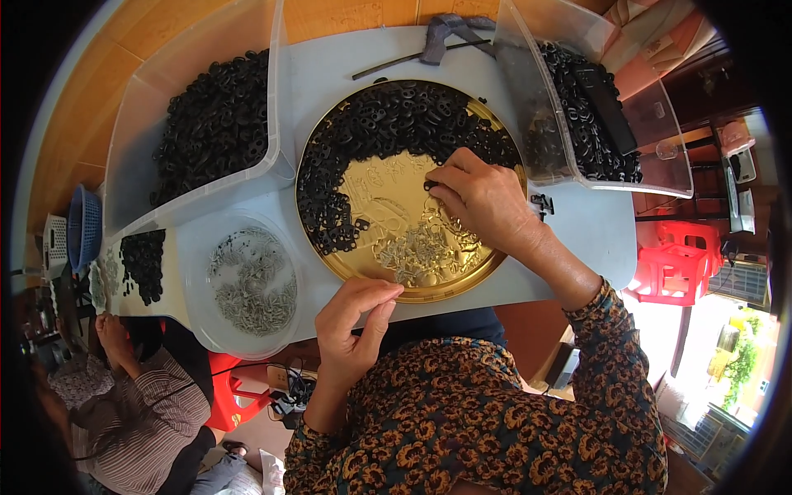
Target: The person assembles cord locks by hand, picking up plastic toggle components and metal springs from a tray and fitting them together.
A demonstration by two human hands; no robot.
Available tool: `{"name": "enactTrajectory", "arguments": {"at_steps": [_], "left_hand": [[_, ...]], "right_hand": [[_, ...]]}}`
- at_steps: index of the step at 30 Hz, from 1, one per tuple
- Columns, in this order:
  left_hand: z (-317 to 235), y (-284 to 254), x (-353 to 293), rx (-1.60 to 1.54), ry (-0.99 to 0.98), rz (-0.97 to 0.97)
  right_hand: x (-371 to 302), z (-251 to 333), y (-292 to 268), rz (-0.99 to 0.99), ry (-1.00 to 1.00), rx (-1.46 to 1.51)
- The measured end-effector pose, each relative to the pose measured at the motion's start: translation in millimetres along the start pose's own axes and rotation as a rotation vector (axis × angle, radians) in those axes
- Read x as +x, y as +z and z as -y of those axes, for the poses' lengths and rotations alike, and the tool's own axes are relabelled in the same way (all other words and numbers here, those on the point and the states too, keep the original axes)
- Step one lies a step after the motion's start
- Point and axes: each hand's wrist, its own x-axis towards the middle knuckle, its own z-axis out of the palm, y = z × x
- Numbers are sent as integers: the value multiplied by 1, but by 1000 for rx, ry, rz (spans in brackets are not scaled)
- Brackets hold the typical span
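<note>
A round gold tray (332,262) lies before me on the table. Small black pieces with holes (396,111) are heaped around its far and left sides, and a pile of small silvery metal parts (421,252) lies at its near side. My right hand (487,198) is over the right of the tray, thumb and fingers closed on a small black piece (431,185). At the tray's near rim, my left hand (355,318) has thumb and forefinger drawn together; whatever is between them is too small to make out.
Clear plastic bins of black pieces stand at the far left (219,124) and far right (586,124). A round clear tub (252,280) of silvery parts sits left of the tray. Behind lies a dark rod (396,66). Another person (148,396) works at the left; red stools (676,264) stand right.
</note>
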Motion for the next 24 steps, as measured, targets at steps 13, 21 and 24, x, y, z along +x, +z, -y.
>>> {"name": "enactTrajectory", "arguments": {"at_steps": [13, 21, 24], "left_hand": [[1, 10, 3, -47, -75, -53], [-9, 23, 23, -249, -263, -122], [-7, 27, 25, -346, -328, -123]], "right_hand": [[8, 2, 1, 122, 109, 277], [-11, 32, -24, 349, 510, 1183], [-24, 39, -25, 302, 306, 1160]]}}
